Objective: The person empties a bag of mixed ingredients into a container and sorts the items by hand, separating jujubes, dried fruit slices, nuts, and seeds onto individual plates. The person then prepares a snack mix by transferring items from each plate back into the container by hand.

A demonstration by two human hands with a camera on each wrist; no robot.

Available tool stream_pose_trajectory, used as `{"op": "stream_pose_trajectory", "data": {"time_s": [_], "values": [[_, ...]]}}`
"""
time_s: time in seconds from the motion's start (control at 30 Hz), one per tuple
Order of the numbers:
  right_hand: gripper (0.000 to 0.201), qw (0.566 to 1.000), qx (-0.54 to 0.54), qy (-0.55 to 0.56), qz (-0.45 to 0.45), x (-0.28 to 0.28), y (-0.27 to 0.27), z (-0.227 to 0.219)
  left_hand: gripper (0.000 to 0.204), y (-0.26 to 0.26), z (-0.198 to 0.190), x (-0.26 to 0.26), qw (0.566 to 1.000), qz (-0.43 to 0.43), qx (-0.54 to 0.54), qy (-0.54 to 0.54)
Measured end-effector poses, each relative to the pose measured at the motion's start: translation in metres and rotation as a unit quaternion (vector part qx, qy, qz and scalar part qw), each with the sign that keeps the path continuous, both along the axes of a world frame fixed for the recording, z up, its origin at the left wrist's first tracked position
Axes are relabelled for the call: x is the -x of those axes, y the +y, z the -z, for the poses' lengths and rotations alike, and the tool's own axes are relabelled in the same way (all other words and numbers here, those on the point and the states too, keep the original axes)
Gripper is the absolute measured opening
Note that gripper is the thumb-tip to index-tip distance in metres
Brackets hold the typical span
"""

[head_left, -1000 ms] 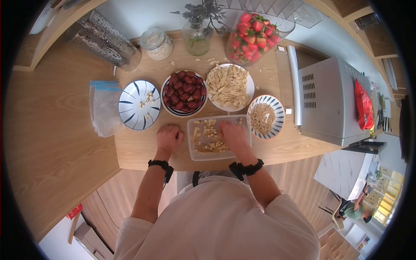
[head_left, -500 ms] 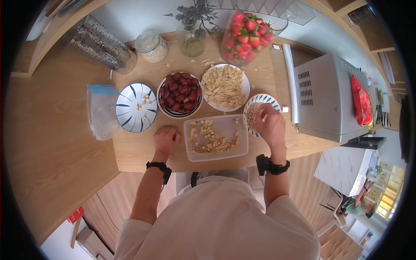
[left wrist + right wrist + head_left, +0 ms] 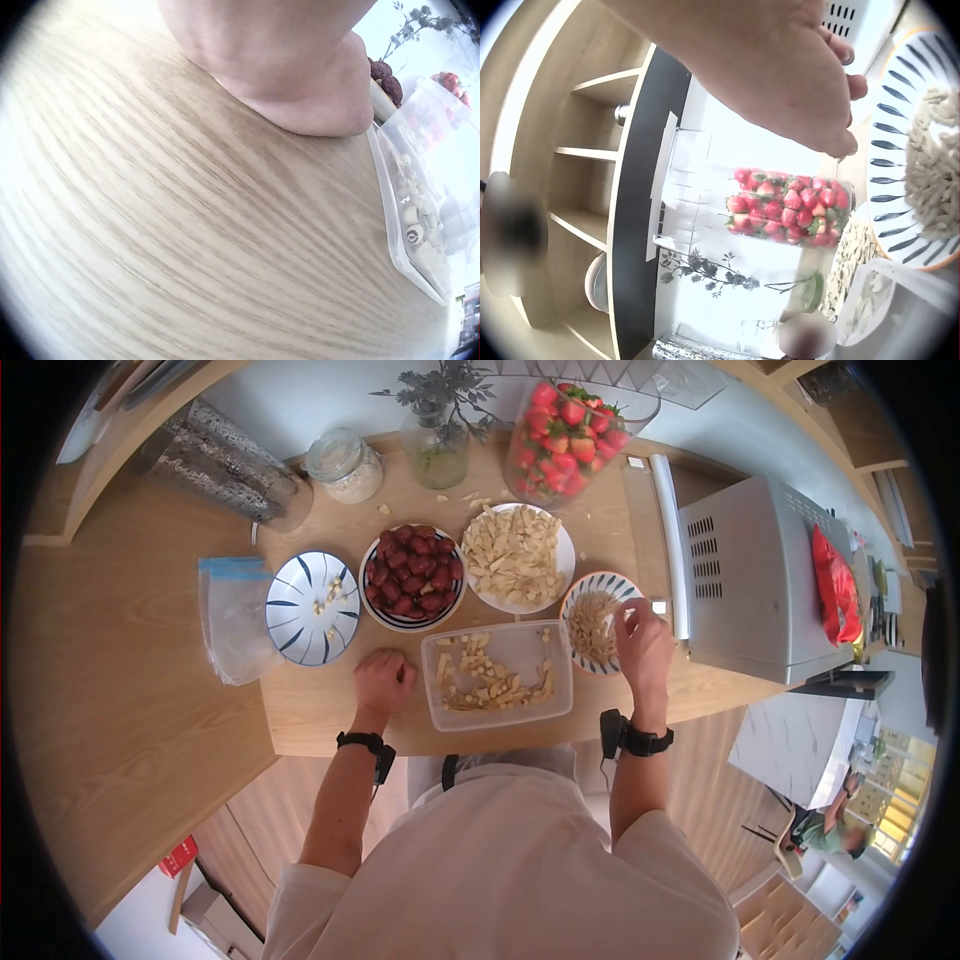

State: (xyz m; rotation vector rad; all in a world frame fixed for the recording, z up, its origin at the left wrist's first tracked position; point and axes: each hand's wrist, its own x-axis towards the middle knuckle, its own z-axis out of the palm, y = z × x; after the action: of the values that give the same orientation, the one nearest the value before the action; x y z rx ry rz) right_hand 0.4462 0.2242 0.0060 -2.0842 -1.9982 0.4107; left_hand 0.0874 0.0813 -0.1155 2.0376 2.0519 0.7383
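Note:
My right hand (image 3: 646,650) is at the right rim of a striped bowl (image 3: 637,592), which contains slender beige pieces (image 3: 594,628). In the right wrist view, thumb and fingers are bent and apart, with nothing visible between them. My left hand (image 3: 384,680) rests on the wooden table with fingers loosely curled, holding nothing visible. Between the hands stands a clear plastic box (image 3: 497,724) with pale sliced and small round pieces in it. Behind it are a plate of pale flat slices (image 3: 515,555) and a bowl of red dates (image 3: 412,572).
A blue-striped plate (image 3: 290,610) with a few small pale pieces is left, beside clear zip bags (image 3: 232,625). A lidded glass jar (image 3: 345,468), a vase (image 3: 436,455) and a container of strawberries (image 3: 562,445) line the back. A grey appliance (image 3: 740,600) stands right.
My right hand has left the plastic box, reached over the bowl of beige pieces, then drawn slightly right to its rim. The left hand has stayed on the table.

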Motion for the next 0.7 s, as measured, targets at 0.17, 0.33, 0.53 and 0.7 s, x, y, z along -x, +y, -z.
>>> {"op": "stream_pose_trajectory", "data": {"time_s": [0.17, 0.33, 0.53, 0.7], "values": [[0.007, 1.0, -0.025, 0.011, 0.006, 0.002, 0.003, -0.006, 0.012, -0.001, 0.001, 0.001, 0.999, -0.002, 0.035, 0.017], [0.008, 1.0, 0.028, -0.013, 0.004, 0.0, 0.001, 0.015, 0.016, 0.0, 0.002, 0.0, 1.0, -0.007, -0.01, 0.005], [0.009, 0.996, 0.068, -0.051, -0.005, -0.004, -0.002, 0.049, 0.017, -0.001, 0.001, 0.001, 1.0, -0.008, -0.002, 0.009], [0.01, 0.997, 0.071, -0.033, -0.005, 0.002, -0.004, 0.037, 0.017, -0.001, 0.0, 0.001, 1.0, -0.005, -0.007, -0.001]]}}
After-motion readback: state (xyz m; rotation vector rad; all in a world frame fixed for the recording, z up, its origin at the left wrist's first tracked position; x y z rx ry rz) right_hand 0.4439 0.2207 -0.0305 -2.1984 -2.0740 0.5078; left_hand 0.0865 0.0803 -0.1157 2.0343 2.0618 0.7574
